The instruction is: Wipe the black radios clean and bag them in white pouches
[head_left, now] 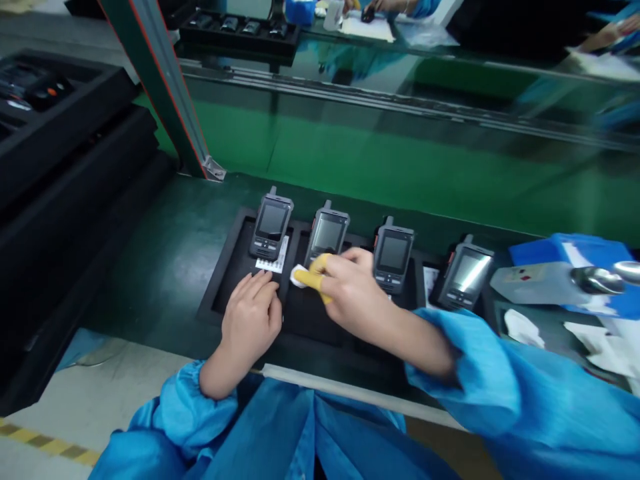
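My right hand [350, 287], with yellow finger cots on some fingers, pinches a small white wipe [299, 276] above the black foam tray [220, 283]. It is just in front of a handheld radio [328, 230] with a screen and stubby antenna, and hides that radio's lower end. My left hand [253, 317] lies flat on the tray's front left, fingers stretched out, holding nothing. Just beyond its fingertips are a white printed label [274, 260] and another handheld radio [273, 223]. Farther right in the row sit a third radio [393, 257] and a rightmost radio [465, 273].
Stacked black trays [65, 167] stand at left, beside a metal post [165, 87]. On the right are a clear pump bottle [540, 281], a blue box [540, 250] and crumpled white wipes [523, 328]. Behind the green panel, other people's hands [393, 5] are at another bench.
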